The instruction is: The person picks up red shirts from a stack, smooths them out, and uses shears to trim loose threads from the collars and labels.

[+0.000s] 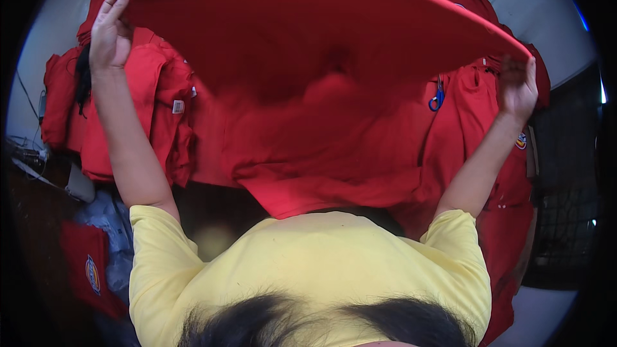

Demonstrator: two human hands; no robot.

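Note:
A large piece of red fabric is stretched wide between my raised hands, its upper edge bowed away from me. My left hand pinches its left corner, thumb and fingers pressed together. At the opposite corner, my right hand is closed on the edge, its fingers partly hidden in shadow. The cloth's lower part hangs toward my body over more red fabric; I cannot tell where one ends and the other begins. What kind of garment it is does not show.
Folded red garments with white tags are stacked at the left. Blue-handled scissors lie on red cloth at the right. A red garment with a round patch and clear plastic bags lie at the lower left.

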